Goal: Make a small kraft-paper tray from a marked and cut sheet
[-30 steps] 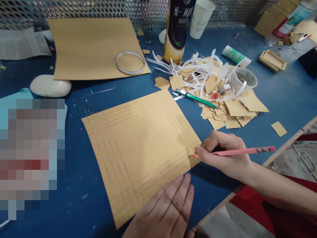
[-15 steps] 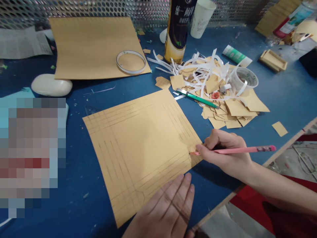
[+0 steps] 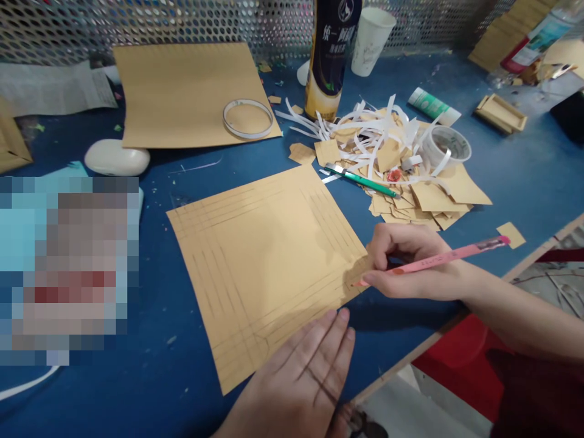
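Head view: right hand (image 3: 420, 283) pinches the pencil (image 3: 438, 260); left hand (image 3: 305, 371) lies flat, gripping nothing. Press the paper (image 3: 274, 255) firmly, drawing lightly.

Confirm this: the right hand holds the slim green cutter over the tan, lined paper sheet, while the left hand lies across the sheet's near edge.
Not the green cutter: the head view shows the right hand holding a slim pink pencil. The rest stands.

Bottle (image 3: 329, 67) cut off at top, black object (image 3: 569, 115) at right, sheet (image 3: 278, 249) partly hidden by the left hand (image 3: 308, 365), lettering on the pencil (image 3: 442, 259) too small to read, patch (image 3: 84, 261) at left blurred into blocks
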`<act>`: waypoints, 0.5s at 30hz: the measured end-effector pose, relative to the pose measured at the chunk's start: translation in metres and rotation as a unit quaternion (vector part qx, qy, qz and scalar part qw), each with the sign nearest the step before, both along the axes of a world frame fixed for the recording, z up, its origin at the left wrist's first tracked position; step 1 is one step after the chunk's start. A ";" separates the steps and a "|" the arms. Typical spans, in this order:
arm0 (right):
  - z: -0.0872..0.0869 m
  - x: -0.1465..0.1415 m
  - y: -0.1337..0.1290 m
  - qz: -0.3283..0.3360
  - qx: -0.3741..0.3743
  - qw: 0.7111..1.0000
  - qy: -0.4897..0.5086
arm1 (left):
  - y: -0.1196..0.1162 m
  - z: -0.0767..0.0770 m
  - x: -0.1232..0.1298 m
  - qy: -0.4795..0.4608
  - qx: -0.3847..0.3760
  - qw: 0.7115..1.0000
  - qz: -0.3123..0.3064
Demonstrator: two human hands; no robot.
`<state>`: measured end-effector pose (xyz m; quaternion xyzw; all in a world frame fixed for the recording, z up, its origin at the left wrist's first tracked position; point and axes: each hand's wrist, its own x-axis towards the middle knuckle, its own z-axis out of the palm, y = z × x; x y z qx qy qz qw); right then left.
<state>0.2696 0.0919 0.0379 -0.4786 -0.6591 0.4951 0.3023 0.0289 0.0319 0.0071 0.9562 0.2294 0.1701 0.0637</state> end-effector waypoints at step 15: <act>-0.026 -0.002 0.019 0.123 0.080 0.987 0.060 | -0.001 -0.004 0.000 -0.006 -0.025 1.000 -0.011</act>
